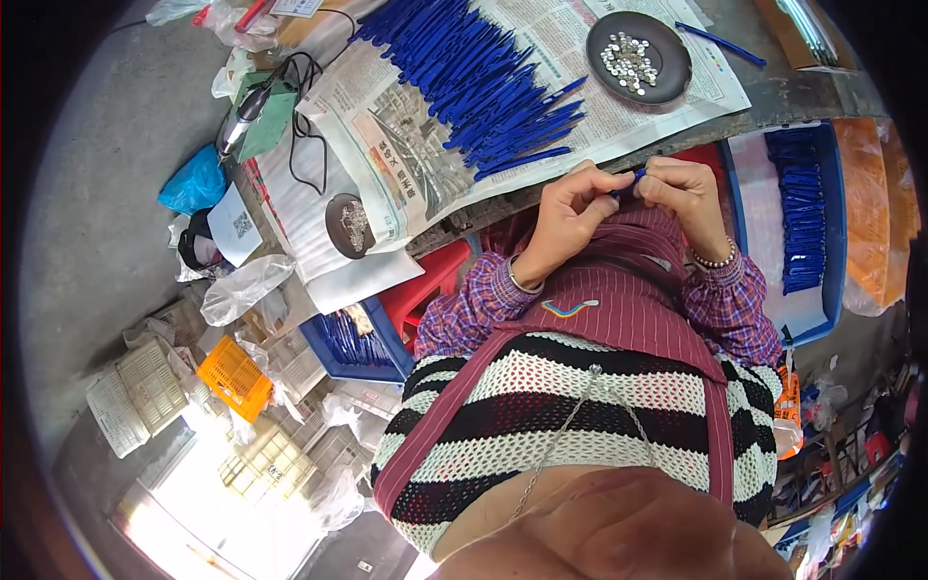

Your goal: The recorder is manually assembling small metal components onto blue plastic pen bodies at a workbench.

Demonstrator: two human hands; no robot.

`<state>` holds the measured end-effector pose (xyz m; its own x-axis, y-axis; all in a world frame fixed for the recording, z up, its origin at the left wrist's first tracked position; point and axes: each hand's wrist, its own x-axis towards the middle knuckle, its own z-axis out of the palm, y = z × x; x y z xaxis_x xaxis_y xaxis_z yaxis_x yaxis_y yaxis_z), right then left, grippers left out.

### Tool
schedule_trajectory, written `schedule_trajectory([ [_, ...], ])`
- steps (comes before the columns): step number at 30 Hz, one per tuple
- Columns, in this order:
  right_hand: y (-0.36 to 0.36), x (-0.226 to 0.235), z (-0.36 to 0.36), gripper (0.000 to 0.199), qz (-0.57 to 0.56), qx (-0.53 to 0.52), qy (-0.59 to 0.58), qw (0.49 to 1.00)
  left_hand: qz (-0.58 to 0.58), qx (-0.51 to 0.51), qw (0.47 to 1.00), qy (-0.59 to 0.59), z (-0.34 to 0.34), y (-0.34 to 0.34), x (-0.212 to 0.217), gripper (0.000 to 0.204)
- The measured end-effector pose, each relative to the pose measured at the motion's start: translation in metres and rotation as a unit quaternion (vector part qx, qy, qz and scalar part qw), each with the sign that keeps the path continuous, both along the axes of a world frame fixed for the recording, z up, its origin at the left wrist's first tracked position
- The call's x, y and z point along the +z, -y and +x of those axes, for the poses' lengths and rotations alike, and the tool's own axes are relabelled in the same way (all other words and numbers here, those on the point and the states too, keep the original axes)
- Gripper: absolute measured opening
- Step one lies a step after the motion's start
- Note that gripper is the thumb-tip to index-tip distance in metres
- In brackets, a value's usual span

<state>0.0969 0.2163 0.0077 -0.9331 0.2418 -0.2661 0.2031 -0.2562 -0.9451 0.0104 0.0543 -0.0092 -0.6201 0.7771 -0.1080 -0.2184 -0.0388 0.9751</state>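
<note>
In front of my apron, by the table's front edge, I pinch a small dark blue piece (639, 175) between both hands. My left hand (570, 215) has its thumb and forefinger closed on one end. My right hand (684, 189) grips the other end with bent fingers. Most of the piece is covered by my fingertips, so its full shape does not show. Beyond my hands, many slender blue pieces (474, 82) lie in a long overlapping row on newspaper (387, 145). A dark round dish (667, 92) of small shiny discs stands at the far right.
A single blue stick (720, 44) lies beside that dish. A smaller dish (338, 227) with tiny clear bits, a hand tool with a black cord (253, 101) and a plastic bag (242, 290) are on the left. Blue trays (833, 242) with blue pieces flank me.
</note>
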Motion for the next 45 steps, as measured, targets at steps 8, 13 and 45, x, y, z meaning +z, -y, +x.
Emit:
schedule_trajectory([
  [8,0.002,-0.01,0.0,0.022,-0.126,0.0,0.074,0.989,-0.008,0.003,1.0,0.0,-0.001,0.0,-0.001,0.028],
  [13,0.008,-0.01,-0.008,0.021,-0.093,-0.021,0.09,0.991,-0.041,0.015,0.993,0.109,-0.005,0.0,0.008,0.026],
  [45,-0.178,-0.142,0.338,0.014,-0.025,-0.752,0.224,0.62,-0.119,-0.04,0.992,0.009,0.003,-0.012,0.011,0.01],
])
